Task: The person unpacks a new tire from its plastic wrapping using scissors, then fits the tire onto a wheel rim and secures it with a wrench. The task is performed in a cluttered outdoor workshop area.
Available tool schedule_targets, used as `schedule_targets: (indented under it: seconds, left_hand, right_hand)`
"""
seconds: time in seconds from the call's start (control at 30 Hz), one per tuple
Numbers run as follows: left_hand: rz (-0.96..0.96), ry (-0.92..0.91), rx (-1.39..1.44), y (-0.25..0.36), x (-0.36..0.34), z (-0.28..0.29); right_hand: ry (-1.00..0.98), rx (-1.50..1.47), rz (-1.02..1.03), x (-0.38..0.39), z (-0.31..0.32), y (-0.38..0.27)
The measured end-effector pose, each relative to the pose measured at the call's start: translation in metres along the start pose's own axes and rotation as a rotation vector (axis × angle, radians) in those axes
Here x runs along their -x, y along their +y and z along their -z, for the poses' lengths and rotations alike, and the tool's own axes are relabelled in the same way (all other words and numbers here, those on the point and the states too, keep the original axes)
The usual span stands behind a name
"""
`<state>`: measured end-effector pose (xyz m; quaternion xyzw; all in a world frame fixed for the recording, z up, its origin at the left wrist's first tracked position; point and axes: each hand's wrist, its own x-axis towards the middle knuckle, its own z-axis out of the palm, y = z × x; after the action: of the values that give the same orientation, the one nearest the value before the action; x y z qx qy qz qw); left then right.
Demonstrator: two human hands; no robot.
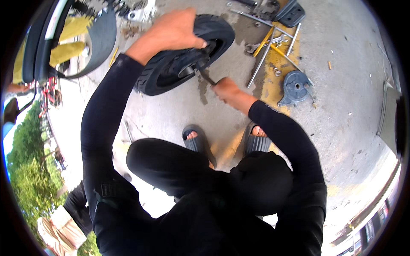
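A person squats on a gray concrete floor (179, 106) and looks down at a small black wheel (183, 55). The wheel stands tipped on the floor, just in front of the person's feet. It has a fat black tire and a dark middle part.

The left hand (173, 32) lies on top of the tire. It is curled over the rubber, with the fingers wrapped down toward the middle of the wheel. It has a firm hold of the wheel.

The right hand (226, 90) is closed in a fist around a thin dark tool (206, 77). The tool's tip pokes into the middle of the wheel. The hand is just to the right of the wheel and does not touch it.

Both arms have long black sleeves. The feet wear gray sandals (198, 143), and the toes show.

To the right of the wheel is a yellow patch on the floor. On it lie some wrenches (267, 42) and long metal rods (260, 64). Near them, farther right, lies a round gray metal part (295, 87). A dark foot pedal (290, 13) is at the top edge of the floor.

At the top left stands a scooter (64, 38) with black and yellow parts. It is well apart from the hands.
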<state>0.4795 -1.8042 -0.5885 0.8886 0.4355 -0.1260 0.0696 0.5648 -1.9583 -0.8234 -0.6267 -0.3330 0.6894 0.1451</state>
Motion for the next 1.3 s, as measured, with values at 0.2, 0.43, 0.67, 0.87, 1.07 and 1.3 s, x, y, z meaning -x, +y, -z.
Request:
schedule_targets:
  seconds: [0.2, 0.43, 0.67, 0.87, 1.07, 1.3]
  left_hand:
    - [0.035, 0.141, 0.370, -0.037, 0.044, 0.004]
    - [0.174, 0.290, 0.878, -0.095, 0.065, -0.037]
    - [0.094, 0.469, 0.701, -0.101, 0.027, -0.049]
    - [0.163, 0.411, 0.739, -0.090, -0.024, -0.021]
    - [0.287, 0.238, 0.816, -0.060, -0.062, 0.015]
    - [0.131, 0.192, 0.782, -0.093, -0.078, -0.003]
  right_hand:
    - [0.429, 0.320, 0.260, 0.035, 0.036, 0.007]
    - [0.492, 0.644, 0.367, 0.077, 0.090, 0.001]
    - [0.583, 0.675, 0.564, 0.036, 0.096, 0.067]
    - [0.676, 0.599, 0.549, -0.013, 0.076, 0.106]
    - [0.791, 0.542, 0.579, -0.034, 0.062, 0.117]
    - [0.654, 0.785, 0.419, -0.006, 0.061, 0.086]
